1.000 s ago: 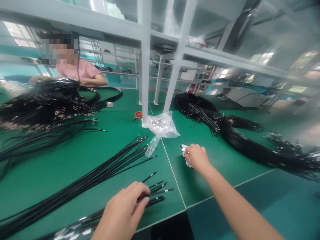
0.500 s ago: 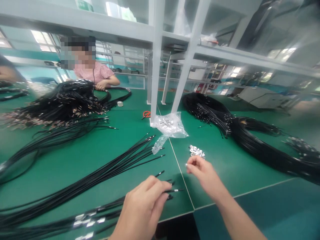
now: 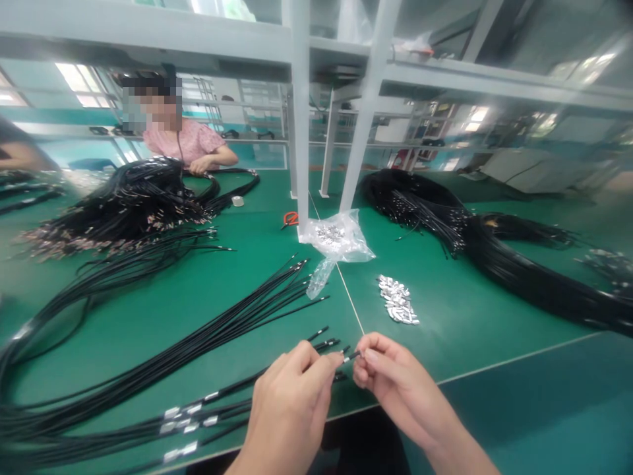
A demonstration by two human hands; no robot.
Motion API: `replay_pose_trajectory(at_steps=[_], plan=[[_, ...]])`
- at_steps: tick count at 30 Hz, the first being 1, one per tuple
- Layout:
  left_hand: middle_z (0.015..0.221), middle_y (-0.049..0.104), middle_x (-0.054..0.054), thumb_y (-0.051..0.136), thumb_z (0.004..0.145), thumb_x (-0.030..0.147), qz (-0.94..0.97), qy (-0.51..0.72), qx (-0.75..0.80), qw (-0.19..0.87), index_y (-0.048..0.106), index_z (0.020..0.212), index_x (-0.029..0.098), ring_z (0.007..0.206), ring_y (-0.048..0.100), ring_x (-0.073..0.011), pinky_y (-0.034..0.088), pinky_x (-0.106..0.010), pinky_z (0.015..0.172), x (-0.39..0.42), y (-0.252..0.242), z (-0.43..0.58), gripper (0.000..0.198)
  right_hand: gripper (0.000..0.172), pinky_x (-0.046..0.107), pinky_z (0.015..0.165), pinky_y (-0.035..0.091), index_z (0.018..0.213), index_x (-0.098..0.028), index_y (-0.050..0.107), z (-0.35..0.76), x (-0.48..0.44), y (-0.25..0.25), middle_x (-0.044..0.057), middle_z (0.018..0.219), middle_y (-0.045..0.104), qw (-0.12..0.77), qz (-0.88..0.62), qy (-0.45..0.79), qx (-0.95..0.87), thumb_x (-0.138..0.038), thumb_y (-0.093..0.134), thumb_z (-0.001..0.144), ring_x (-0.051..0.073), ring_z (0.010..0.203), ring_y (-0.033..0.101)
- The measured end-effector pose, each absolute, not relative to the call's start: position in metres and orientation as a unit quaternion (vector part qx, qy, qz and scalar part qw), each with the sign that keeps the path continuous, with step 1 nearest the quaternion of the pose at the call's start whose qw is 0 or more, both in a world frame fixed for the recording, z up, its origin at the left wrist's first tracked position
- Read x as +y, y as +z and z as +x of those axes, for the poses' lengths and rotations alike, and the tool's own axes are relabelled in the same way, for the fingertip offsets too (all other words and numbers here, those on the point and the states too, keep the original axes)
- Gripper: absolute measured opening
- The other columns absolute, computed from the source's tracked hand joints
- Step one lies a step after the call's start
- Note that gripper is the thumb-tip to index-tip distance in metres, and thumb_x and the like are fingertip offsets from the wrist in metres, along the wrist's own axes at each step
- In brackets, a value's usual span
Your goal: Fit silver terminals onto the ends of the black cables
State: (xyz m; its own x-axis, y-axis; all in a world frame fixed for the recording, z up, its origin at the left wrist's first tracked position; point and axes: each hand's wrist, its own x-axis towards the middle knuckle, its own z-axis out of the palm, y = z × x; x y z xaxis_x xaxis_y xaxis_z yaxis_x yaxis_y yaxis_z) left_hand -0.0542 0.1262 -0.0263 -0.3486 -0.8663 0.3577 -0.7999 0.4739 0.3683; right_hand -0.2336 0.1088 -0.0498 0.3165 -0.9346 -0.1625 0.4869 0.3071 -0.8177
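Note:
My left hand (image 3: 291, 404) is closed around a black cable (image 3: 352, 357) close to its end, which carries a white band. At that cable's tip my right hand (image 3: 398, 389) is pinched. The small silver piece it carried is now hidden behind the fingers at the tip. Several other black cables (image 3: 232, 399) run under and beside my left hand, with silvery-white bands on them. Just beyond my right hand lies a pile of small silver metal pieces (image 3: 398, 301) on the green table (image 3: 435, 290).
A clear plastic bag (image 3: 341, 241) of silver pieces rests against a white shelf post (image 3: 300, 132). Beside it are orange-handled scissors (image 3: 291, 219). Cable bundles lie left (image 3: 143, 198) and right (image 3: 524, 277). Across the table a person in pink (image 3: 190, 142) handles cables.
My right hand has moved from beside the silver pile, left and toward me, to the cable's tip. My left hand still grips the cable. The camera view has shifted slightly.

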Motion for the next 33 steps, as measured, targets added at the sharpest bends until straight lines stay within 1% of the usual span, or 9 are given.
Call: replay_pose_trajectory(at_steps=[5, 8, 11, 16, 18, 22, 25, 28, 33], plan=[[0.080, 0.055, -0.002, 0.037, 0.088, 0.017, 0.504, -0.106, -0.824, 0.238, 0.060, 0.103, 0.030, 0.068, 0.055, -0.0140, 0.042, -0.023, 0.058, 0.124, -0.025, -0.055, 0.030, 0.010, 0.024, 0.070, 0.038, 0.081, -0.017, 0.059, -0.234, 0.110, -0.046, -0.001, 0.072, 0.056, 0.599, -0.495, -0.440, 0.451, -0.027, 0.060, 0.081, 0.011, 0.070, 0.051], [0.091, 0.056, -0.001, 0.039, 0.087, 0.014, 0.506, -0.213, -0.797, 0.253, 0.055, 0.108, 0.030, 0.077, 0.057, -0.0137, 0.045, -0.023, 0.066, 0.122, -0.022, -0.054, 0.031, 0.010, 0.025, 0.068, 0.039, 0.082, -0.017, 0.059, -0.227, 0.109, -0.046, -0.001, 0.069, 0.057, 0.627, -0.487, -0.424, 0.436, -0.027, 0.061, 0.080, 0.012, 0.068, 0.052], [0.090, 0.057, 0.001, 0.044, 0.084, 0.012, 0.514, -0.300, -0.759, 0.264, 0.051, 0.108, 0.029, 0.079, 0.057, -0.0125, 0.044, -0.022, 0.070, 0.120, -0.021, -0.050, 0.030, 0.012, 0.026, 0.067, 0.041, 0.079, -0.016, 0.060, -0.215, 0.109, -0.047, 0.000, 0.067, 0.058, 0.639, -0.489, -0.409, 0.430, -0.027, 0.063, 0.077, 0.012, 0.067, 0.054], [0.089, 0.058, 0.004, 0.045, 0.084, 0.011, 0.508, -0.378, -0.717, 0.290, 0.051, 0.105, 0.028, 0.079, 0.055, -0.0100, 0.042, -0.020, 0.072, 0.118, -0.018, -0.044, 0.027, 0.021, 0.029, 0.070, 0.045, 0.090, -0.017, 0.057, -0.204, 0.109, -0.051, 0.002, 0.074, 0.062, 0.645, -0.466, -0.440, 0.416, -0.033, 0.063, 0.078, 0.016, 0.070, 0.058], [0.088, 0.059, 0.004, 0.050, 0.084, 0.015, 0.515, -0.391, -0.705, 0.290, 0.052, 0.104, 0.027, 0.078, 0.055, -0.0102, 0.042, -0.020, 0.070, 0.117, -0.016, -0.044, 0.024, 0.020, 0.029, 0.070, 0.044, 0.085, -0.017, 0.055, -0.206, 0.110, -0.051, 0.002, 0.073, 0.061, 0.636, -0.471, -0.448, 0.416, -0.036, 0.060, 0.080, 0.015, 0.070, 0.057], [0.080, 0.057, 0.005, 0.056, 0.082, 0.022, 0.529, -0.341, -0.730, 0.267, 0.058, 0.084, 0.026, 0.073, 0.052, -0.0107, 0.038, -0.021, 0.063, 0.118, -0.009, -0.046, 0.005, 0.024, 0.023, 0.067, 0.040, 0.074, -0.019, 0.055, -0.211, 0.116, -0.045, -0.001, 0.072, 0.054, 0.523, -0.558, -0.413, 0.494, -0.042, 0.055, 0.082, 0.013, 0.071, 0.050], [0.083, 0.056, 0.005, 0.056, 0.082, 0.020, 0.546, -0.271, -0.754, 0.246, 0.057, 0.080, 0.025, 0.074, 0.051, -0.0108, 0.036, -0.021, 0.064, 0.120, -0.006, -0.040, 0.006, 0.027, 0.022, 0.063, 0.039, 0.075, -0.021, 0.054, -0.211, 0.119, -0.043, -0.001, 0.071, 0.050, 0.461, -0.587, -0.391, 0.538, -0.047, 0.050, 0.083, 0.014, 0.072, 0.046], [0.089, 0.056, 0.004, 0.057, 0.082, 0.020, 0.580, -0.223, -0.756, 0.208, 0.056, 0.081, 0.025, 0.078, 0.051, -0.0126, 0.037, -0.023, 0.067, 0.125, -0.007, -0.019, 0.005, 0.027, 0.021, 0.062, 0.038, 0.077, -0.022, 0.054, -0.211, 0.118, -0.045, -0.001, 0.071, 0.049, 0.443, -0.588, -0.383, 0.558, -0.048, 0.048, 0.083, 0.015, 0.072, 0.046], [0.091, 0.057, 0.002, 0.055, 0.080, 0.015, 0.643, -0.141, -0.745, 0.109, 0.056, 0.077, 0.022, 0.088, 0.048, -0.0170, 0.036, -0.030, 0.076, 0.143, -0.008, 0.040, 0.008, 0.027, 0.021, 0.062, 0.038, 0.075, -0.022, 0.053, -0.212, 0.110, -0.047, -0.001, 0.069, 0.049, 0.460, -0.590, -0.379, 0.545, -0.047, 0.048, 0.083, 0.015, 0.069, 0.046]])
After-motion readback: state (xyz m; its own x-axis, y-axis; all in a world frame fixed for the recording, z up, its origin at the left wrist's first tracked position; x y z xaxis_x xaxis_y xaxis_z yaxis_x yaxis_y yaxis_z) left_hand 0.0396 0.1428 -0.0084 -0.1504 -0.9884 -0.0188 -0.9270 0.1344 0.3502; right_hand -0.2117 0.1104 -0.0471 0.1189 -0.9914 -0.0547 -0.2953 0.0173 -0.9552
